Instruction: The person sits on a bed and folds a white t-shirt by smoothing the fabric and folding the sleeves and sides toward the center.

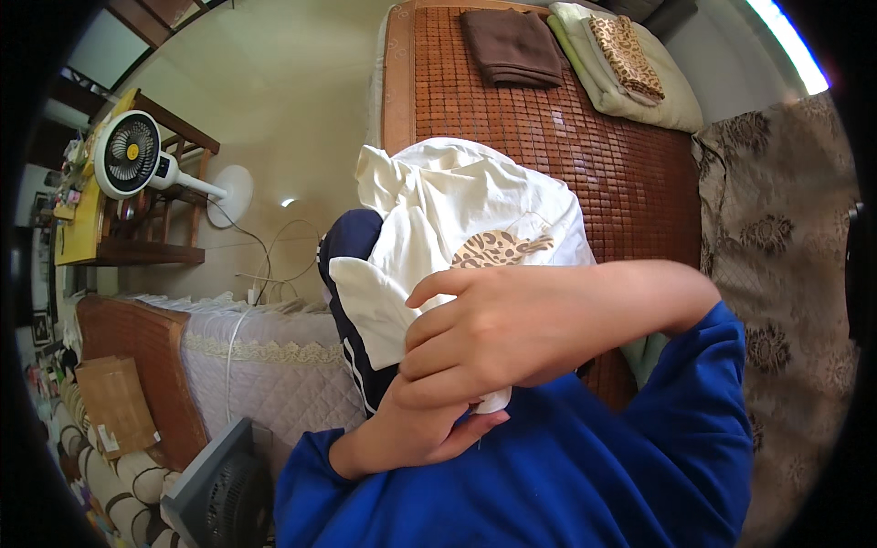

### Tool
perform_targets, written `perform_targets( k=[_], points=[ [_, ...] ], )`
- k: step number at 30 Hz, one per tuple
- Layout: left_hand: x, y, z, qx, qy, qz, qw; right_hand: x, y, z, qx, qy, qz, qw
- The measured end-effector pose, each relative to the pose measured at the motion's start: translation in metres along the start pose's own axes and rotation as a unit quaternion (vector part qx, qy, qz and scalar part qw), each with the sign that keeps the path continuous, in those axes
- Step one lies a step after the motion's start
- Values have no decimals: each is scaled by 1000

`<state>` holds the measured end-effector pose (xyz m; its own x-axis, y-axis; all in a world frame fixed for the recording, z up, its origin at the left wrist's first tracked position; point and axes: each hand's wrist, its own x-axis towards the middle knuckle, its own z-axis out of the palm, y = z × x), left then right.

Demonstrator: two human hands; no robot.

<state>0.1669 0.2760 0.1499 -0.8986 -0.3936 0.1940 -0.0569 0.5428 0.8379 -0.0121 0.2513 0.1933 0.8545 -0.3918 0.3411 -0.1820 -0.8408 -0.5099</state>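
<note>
A white garment [438, 198] with a leopard-print motif [490, 248] lies rumpled over my lap, one flap hanging toward my dark striped trousers. My right hand [452, 335] crosses over my left hand [431, 425], its fingers bent and pointing left against the cloth. Whether the right fingers grip any fabric is hidden. Below it, my left hand holds a small bunched part of the white fabric between thumb and fingers, close to my blue top [548, 466].
Ahead is a bed with a brown tile mat [630, 185], bearing a folded brown cloth [510, 48] and folded bedding [637, 103]. At left stand a white fan [130, 152] with a trailing cable, a wooden table [147, 255], a cardboard box [118, 404] and a grey fan-like appliance [226, 493].
</note>
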Motion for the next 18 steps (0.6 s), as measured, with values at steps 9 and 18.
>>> perform_targets(
  k=[9, 18],
  points=[
    [-28, -8, 22, -313, 147, -147, 927, 14, 26, -1, 30, -103, 42, 993],
    [-10, -106, 98, -245, 135, -220, 935, 22, 31, -54, -31, 117, 156, 980]
  ],
)
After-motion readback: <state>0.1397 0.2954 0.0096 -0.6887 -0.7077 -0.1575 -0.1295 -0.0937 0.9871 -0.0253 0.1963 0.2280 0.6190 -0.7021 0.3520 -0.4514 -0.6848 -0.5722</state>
